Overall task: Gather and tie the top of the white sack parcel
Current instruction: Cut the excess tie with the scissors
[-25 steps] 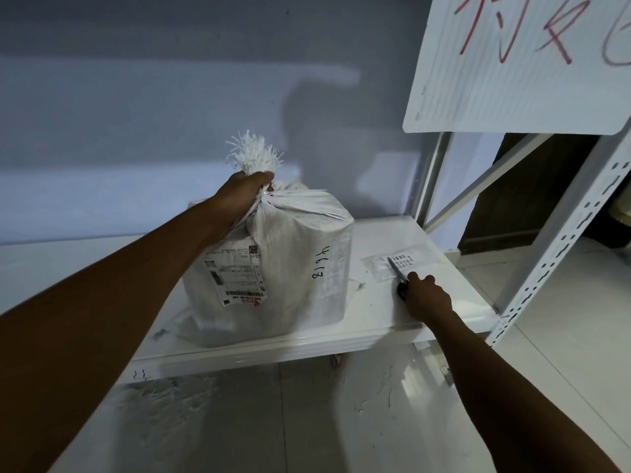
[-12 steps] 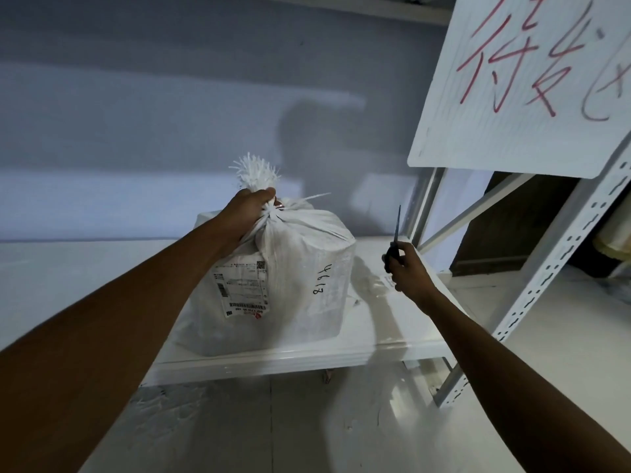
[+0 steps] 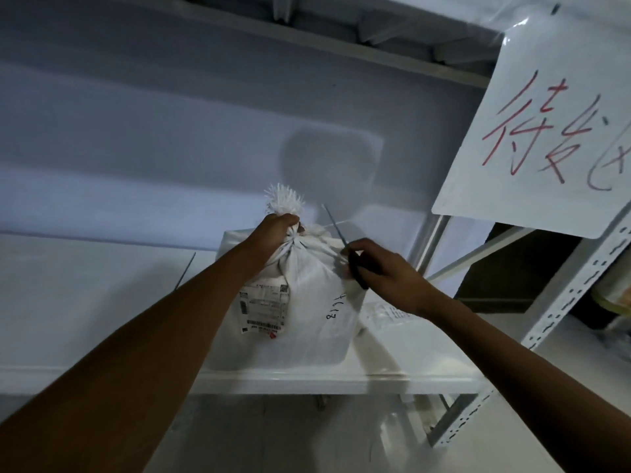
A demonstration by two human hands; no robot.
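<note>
White sack parcel (image 3: 307, 302) sits on shelf (image 3: 409, 377), gathered neck gripped by left hand (image 3: 276, 230). Scissors (image 3: 336, 230), lifted off the shelf a second ago, are now gripped by right hand (image 3: 386, 268) beside the neck. Tie judged done; tail trim likely next.

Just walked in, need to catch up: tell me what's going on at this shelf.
A person is closing a white sack parcel on the white shelf. The left hand grips the gathered neck just under its frayed tuft. The right hand holds scissors, blade pointing up beside the neck, near a thin loose strand. The neck looks cinched already.
</note>
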